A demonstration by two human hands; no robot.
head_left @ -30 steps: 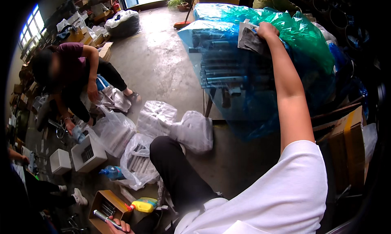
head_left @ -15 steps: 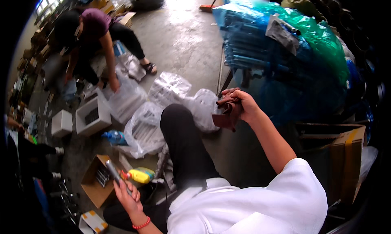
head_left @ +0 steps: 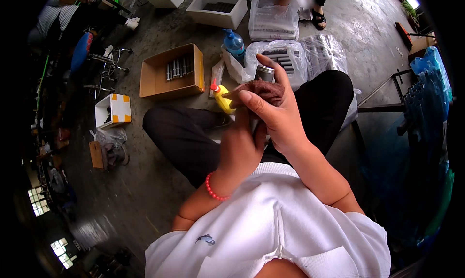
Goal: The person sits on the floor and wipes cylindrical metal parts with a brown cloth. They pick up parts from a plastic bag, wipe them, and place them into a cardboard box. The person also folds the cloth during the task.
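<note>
The right grip (head_left: 283,112) is clamped on a brown cloth (head_left: 265,90), thumb on its near side and index finger stretched up beside a dark metal tube (head_left: 264,74) with a bright rim. The left grip (head_left: 238,147) is just below, its fingers curled up under the cloth; whether it is closed on the tube's lower part I cannot tell, as that is hidden. The tube stands end-up within the right grip, cloth wrapped around it below the rim, over the gap between the person's knees. The step in hand looks like wiping the tube; the next move seems to call for steadying it from below while the cloth turns or slides along it. Just beyond the hands is a yellow bottle (head_left: 224,100) with a red top, and past it a cardboard box (head_left: 167,88) holding a row of metal tubes (head_left: 179,69). A blue pump bottle (head_left: 234,45) stands near a clear plastic bag of tubes (head_left: 285,62); farther off is a white foam box (head_left: 209,18).
</note>
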